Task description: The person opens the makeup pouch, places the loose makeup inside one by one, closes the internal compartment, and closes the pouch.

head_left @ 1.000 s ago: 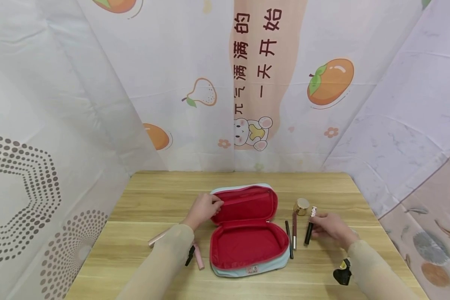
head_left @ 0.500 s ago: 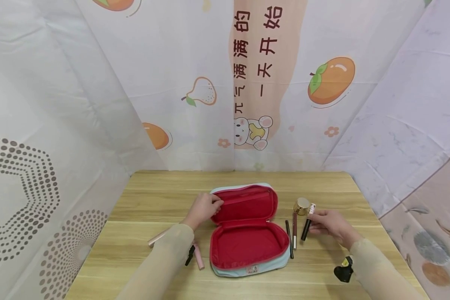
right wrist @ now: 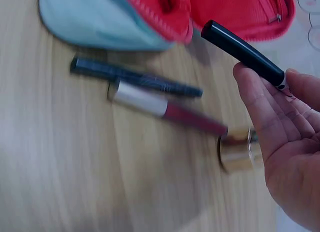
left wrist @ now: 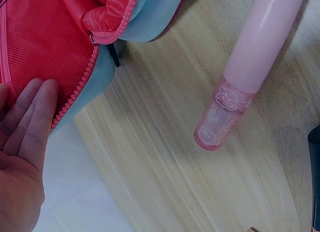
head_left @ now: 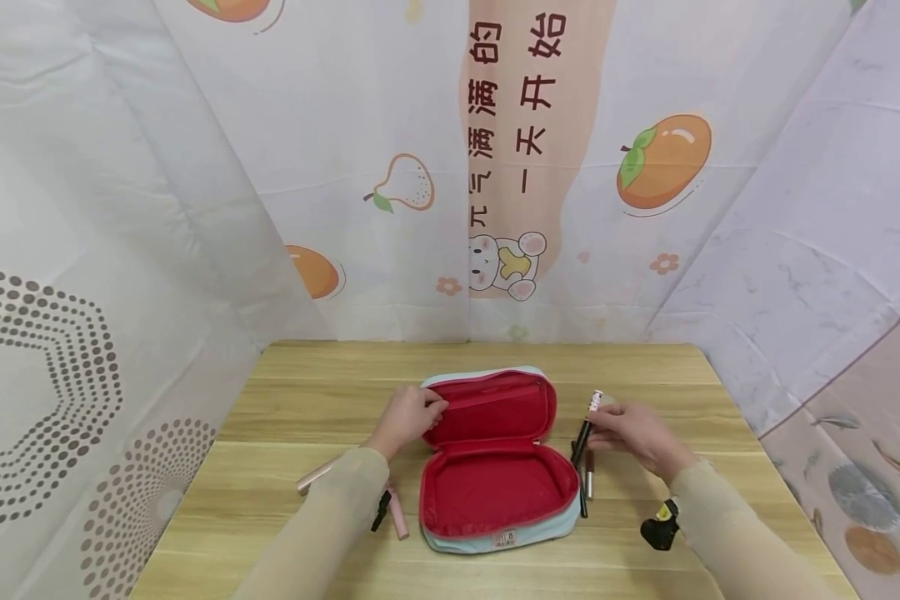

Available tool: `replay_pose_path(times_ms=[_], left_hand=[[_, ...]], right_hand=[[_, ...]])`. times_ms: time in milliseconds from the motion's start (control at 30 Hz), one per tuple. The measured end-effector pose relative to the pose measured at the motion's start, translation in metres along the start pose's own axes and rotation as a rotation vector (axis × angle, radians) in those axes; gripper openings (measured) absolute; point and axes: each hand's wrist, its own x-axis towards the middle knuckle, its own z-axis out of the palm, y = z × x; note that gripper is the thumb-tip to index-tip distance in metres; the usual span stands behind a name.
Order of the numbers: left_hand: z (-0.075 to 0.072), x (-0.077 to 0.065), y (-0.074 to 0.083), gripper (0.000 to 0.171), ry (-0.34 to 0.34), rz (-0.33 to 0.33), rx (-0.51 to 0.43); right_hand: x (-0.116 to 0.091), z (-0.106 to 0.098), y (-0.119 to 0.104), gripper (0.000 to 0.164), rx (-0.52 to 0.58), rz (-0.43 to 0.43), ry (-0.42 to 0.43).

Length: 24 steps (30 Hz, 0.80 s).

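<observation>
An unzipped cosmetic bag (head_left: 487,496), light blue with red lining, lies on the table with its lid tipped back. My left hand (head_left: 407,418) touches the inside of the lid at its left edge; the left wrist view shows the fingers nearly straight against the red mesh (left wrist: 40,57). Right of the bag, my right hand (head_left: 637,435) pinches a black cosmetic pen (right wrist: 245,51) by its white patterned end, its black end pointing toward the bag. Beneath it lie a slim black pen (right wrist: 132,77) and a dark red lip gloss tube (right wrist: 167,107).
A gold-lidded jar (right wrist: 237,149) stands beyond the dark red tube, hidden behind the right hand in the head view. Left of the bag lie a pink lip gloss (left wrist: 245,67) and a pale pink tube (head_left: 315,475). Curtains surround the wooden table (head_left: 345,367).
My right hand has moved left toward the bag, carrying the black cosmetic pen over the slim pen and the red tube. The left hand stays on the lid.
</observation>
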Motion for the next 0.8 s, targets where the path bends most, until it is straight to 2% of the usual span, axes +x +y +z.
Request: replay_pose_path(times_ms=[167, 333, 533, 800], left_hand=[[0.0, 0.0, 0.001, 0.021, -0.005, 0.0, -0.001], [0.0, 0.0, 0.002, 0.021, -0.003, 0.003, 0.012], [0.001, 0.0, 0.004, 0.02, 0.0, 0.002, 0.013], [0.002, -0.001, 0.005, 0.02, 0.004, 0.011, 0.014]], right_hand=[[0.009, 0.017, -0.011, 0.04, 0.017, -0.01, -0.008], [0.016, 0.033, -0.023, 0.044, 0.048, -0.021, -0.032], [0.019, 0.053, -0.035, 0.047, 0.088, -0.003, -0.013], [0.025, 0.068, -0.043, 0.043, 0.09, -0.04, -0.037]])
